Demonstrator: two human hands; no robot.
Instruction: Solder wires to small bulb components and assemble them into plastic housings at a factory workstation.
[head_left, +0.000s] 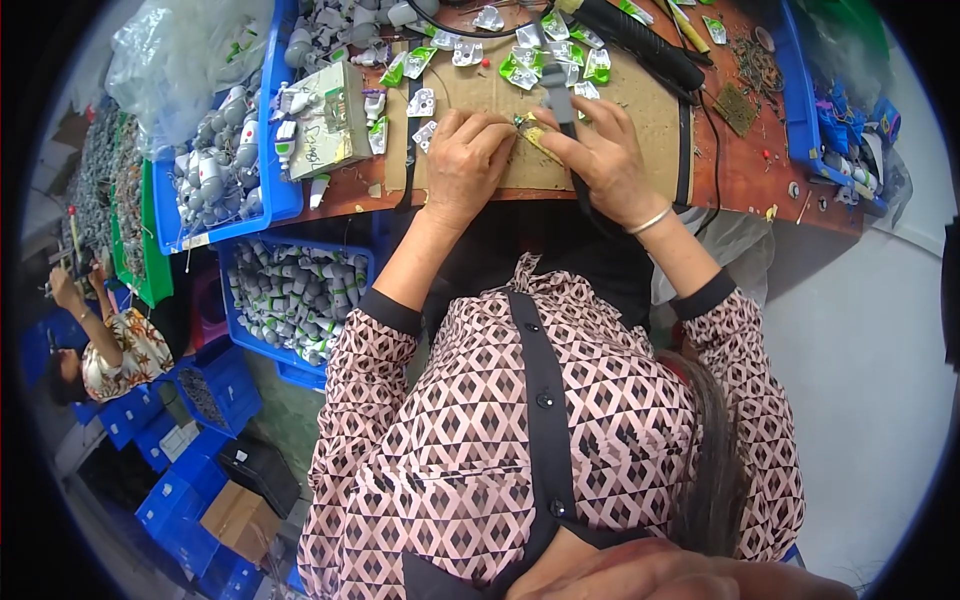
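Note:
My left hand (466, 165) is over the cardboard mat (455, 90), thumb and fingertips pinched together. A tiny greenish part (520, 121) shows by its fingertips; whether they grip it cannot be told. Just to the right, my right hand (607, 168) is closed on a narrow yellowish strip-like piece (545, 143), which slants toward the left fingertips. A dark grey strap-like band (556, 88) hangs before the right fingers and hides part of them. Beyond both hands lie several small white-and-green plastic pieces (520, 68); a few more white ones (422, 102) are beside the left hand.
A blue bin (283, 195) of grey-and-white parts stands left, beside a pale box-shaped block (333, 125). A thick black handle (650, 50) lies at the back right. Another blue bin (800, 90) is at the right edge. Below the table is a lower blue bin (235, 290). Another person (120, 350) works far left.

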